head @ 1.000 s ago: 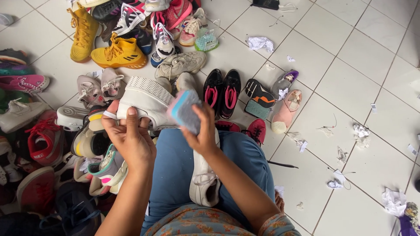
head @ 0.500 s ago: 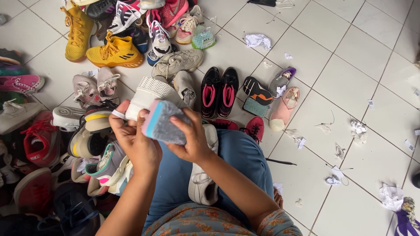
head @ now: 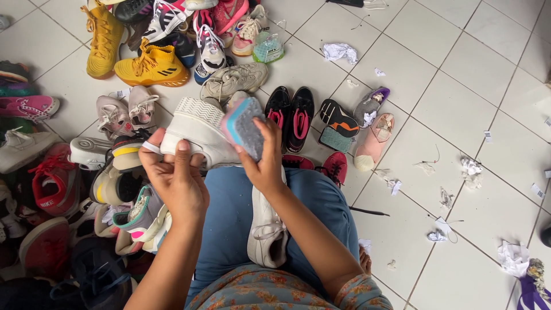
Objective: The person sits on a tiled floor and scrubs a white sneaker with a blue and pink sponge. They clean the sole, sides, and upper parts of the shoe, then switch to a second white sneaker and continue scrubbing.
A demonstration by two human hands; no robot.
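A white sneaker [head: 267, 229] lay on the person's lap, across blue jeans [head: 229, 229], laces up and opening toward the body. Above it, the left hand [head: 175, 181] was clenched on a second white shoe [head: 198, 135], thumb pressed on its side and fingers wrapped beneath; the shoe was held on its side over the knees, its ridged sole facing away from the person. The right hand [head: 264, 163] pinched a sponge [head: 244, 127], pink, blue and grey in layers, and held it against the heel end of that shoe, thumb on the sponge's near face.

Just left of the left hand lay a heap of shoes on the tiled floor [head: 459, 115]: a red sneaker [head: 51, 183], a grey one with pink and teal trim [head: 138, 215], and a white-soled pair above them. Beyond the held shoe stood a pair of pale pink sneakers [head: 123, 112], a beige trainer [head: 232, 80], and a black pair with pink lining [head: 290, 115]. To the right of those lay a black shoe with orange marks [head: 338, 115] and a pink flat [head: 373, 143]. Farther off sat two yellow high-tops [head: 129, 54] and more mixed shoes at the top edge. Crumpled paper scraps [head: 338, 51] were scattered over the tiles to the right.
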